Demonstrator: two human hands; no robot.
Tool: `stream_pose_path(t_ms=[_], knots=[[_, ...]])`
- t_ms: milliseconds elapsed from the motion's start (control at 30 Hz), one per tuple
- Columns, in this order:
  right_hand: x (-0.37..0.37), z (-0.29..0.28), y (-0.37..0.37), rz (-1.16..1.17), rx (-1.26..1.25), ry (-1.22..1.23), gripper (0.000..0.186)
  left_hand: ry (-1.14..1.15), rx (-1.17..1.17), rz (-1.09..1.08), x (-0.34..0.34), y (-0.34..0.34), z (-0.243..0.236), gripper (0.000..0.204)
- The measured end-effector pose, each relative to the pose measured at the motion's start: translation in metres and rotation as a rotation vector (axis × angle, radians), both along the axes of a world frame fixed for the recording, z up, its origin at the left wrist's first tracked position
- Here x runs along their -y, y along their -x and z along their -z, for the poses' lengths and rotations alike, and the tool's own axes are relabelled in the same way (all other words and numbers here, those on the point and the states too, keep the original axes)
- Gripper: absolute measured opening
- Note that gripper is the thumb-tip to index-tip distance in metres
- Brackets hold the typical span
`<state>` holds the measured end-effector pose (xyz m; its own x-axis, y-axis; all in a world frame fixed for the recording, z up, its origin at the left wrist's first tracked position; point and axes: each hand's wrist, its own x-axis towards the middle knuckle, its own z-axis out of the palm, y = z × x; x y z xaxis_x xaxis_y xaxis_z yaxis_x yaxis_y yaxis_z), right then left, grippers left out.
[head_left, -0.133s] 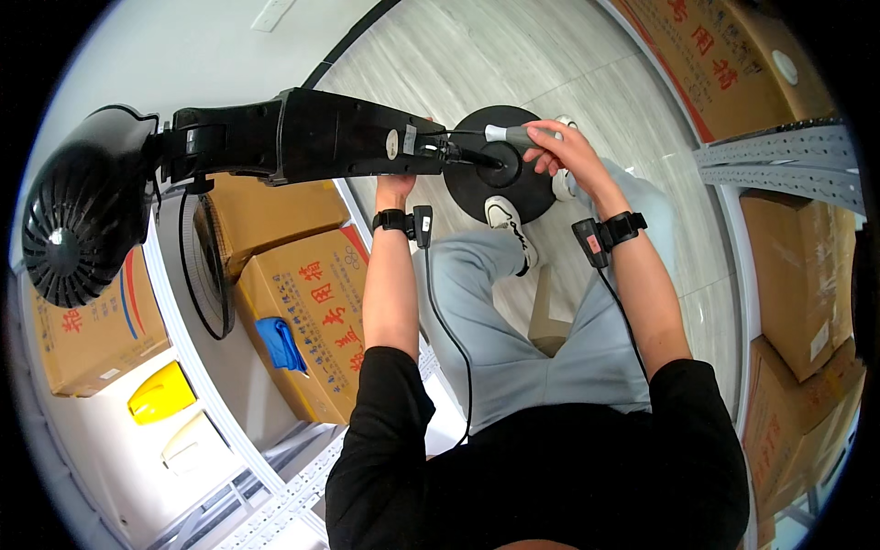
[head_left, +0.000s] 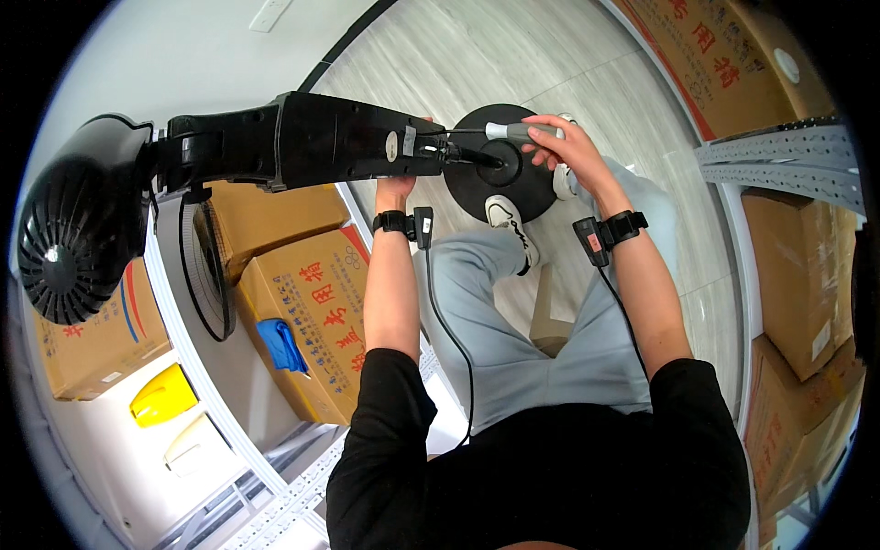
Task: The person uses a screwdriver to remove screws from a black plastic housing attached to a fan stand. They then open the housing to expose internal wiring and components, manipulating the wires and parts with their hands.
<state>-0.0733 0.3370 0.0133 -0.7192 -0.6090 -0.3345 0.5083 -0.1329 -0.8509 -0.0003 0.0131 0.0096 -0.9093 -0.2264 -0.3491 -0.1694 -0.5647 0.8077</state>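
Note:
A black pedestal fan [head_left: 321, 137] lies across my view from the left, its ribbed rear motor housing [head_left: 73, 225] at the far end. My left hand [head_left: 395, 187] is wrapped round the fan's body from below; most of its fingers are hidden behind the body, with a bit showing above. My right hand [head_left: 570, 147] grips a screwdriver [head_left: 511, 133] by its grey handle. The screwdriver's shaft points left, and its tip meets the end of the fan body near a small label. Further down, the fan's pole runs to its round black base [head_left: 466, 194] on the floor.
Cardboard boxes [head_left: 302, 293] fill shelves on both sides. On the left lie a blue bundle [head_left: 281, 346] and a yellow plastic piece [head_left: 163, 396]. Grey metal shelf rails [head_left: 779, 156] stand at the right. Black cables [head_left: 436, 312] hang from devices strapped to both my wrists.
The fan's motor end has dipped slightly. My right fingers have shifted a little on the screwdriver handle; the left hand stays in place.

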Motion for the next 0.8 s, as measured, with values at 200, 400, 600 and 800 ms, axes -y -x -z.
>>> stream_pose_path(t_ms=[200,400,600,800], knots=[[0.002,-0.002,0.009,-0.028,-0.093,-0.053,0.037,0.065,-0.072,0.060,-0.005,0.007,-0.014,0.058],[0.002,-0.003,0.006,-0.052,-0.221,-0.075,0.031,0.078,-0.025,0.005,-0.011,0.008,-0.019,0.062],[0.003,0.007,0.015,-0.056,-0.637,-0.110,0.030,-0.009,-0.118,0.109,-0.005,0.007,-0.017,0.054],[0.002,-0.004,0.011,-0.041,-0.155,-0.089,0.031,0.084,-0.117,0.122,-0.005,0.007,-0.014,0.053]])
